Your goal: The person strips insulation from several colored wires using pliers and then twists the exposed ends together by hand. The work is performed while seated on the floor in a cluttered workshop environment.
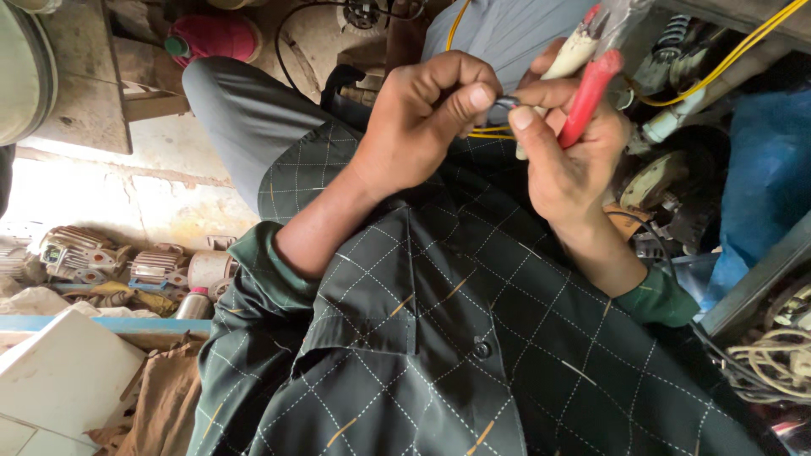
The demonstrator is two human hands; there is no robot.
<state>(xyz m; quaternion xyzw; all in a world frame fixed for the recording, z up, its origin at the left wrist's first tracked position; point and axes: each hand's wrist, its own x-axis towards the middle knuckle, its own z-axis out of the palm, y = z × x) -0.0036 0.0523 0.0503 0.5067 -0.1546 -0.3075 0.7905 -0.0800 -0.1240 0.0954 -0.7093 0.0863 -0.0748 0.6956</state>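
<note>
My left hand [427,118] is closed, thumb and forefinger pinching the dark end of a thin wire [505,102] in front of my chest. My right hand [570,148] grips pliers [589,89] with one red and one pale handle, and its thumb and forefinger also touch the wire's end. Yellow wires [490,133] run behind both hands, and the hands are almost touching. My dark green checked shirt [473,338] fills the lower view.
Several small electric motor housings [127,266] lie on the floor at left. A white slab [63,376] sits at the lower left. Yellow cable [726,59], springs and metal parts crowd the right, with a blue sheet [769,177] and coiled wire [773,359].
</note>
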